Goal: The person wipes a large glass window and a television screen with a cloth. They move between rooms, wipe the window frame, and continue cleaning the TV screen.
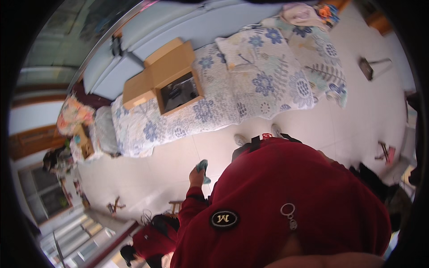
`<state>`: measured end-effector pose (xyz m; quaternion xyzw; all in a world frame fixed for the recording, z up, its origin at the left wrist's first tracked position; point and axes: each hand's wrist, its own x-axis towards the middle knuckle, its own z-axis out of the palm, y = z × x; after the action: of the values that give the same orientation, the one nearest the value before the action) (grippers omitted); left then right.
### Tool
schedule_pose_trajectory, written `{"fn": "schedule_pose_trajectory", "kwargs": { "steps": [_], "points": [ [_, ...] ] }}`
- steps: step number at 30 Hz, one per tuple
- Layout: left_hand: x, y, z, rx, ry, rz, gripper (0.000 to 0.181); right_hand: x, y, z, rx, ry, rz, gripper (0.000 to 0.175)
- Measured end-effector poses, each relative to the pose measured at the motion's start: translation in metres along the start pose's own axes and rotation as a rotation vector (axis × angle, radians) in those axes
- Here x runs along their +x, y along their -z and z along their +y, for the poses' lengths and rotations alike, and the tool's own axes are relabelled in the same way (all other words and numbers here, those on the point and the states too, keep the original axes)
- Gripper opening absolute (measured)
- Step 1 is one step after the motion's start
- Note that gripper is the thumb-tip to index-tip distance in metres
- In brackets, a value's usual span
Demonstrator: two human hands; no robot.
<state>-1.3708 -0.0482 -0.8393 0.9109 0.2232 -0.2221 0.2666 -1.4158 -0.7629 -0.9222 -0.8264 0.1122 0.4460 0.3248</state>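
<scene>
My left hand is out beside my body, above the tiled floor, its fingers closed around a crumpled green cloth. Part of the cloth hangs down below the fingers. At the right side of my red top, only a small patch of my right hand shows; the rest is hidden behind the garment, so its fingers cannot be made out. Before me, an open cardboard box with raised flaps rests on a sofa covered by a flowered quilted cover. Dark items, too unclear to name, lie inside the box.
A smaller cardboard box stands at the sofa's left end. Small folding stools stand on the floor at left and right. A long-handled dustpan is at far right. A figure in red, perhaps a reflection, appears lower left.
</scene>
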Motion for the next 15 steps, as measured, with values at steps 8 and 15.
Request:
{"fn": "schedule_pose_trajectory", "kwargs": {
  "steps": [8, 15],
  "points": [
    [-0.011, -0.019, 0.118, 0.032, 0.123, 0.017, 0.039, 0.011, 0.091, 0.074, -0.004, 0.042, 0.181, 0.031],
    [-0.024, -0.014, 0.229, -0.969, 0.399, 0.009, 0.035, 0.024, 0.165, 0.133, 0.221, -0.007, 0.222, 0.027]
  ]
}}
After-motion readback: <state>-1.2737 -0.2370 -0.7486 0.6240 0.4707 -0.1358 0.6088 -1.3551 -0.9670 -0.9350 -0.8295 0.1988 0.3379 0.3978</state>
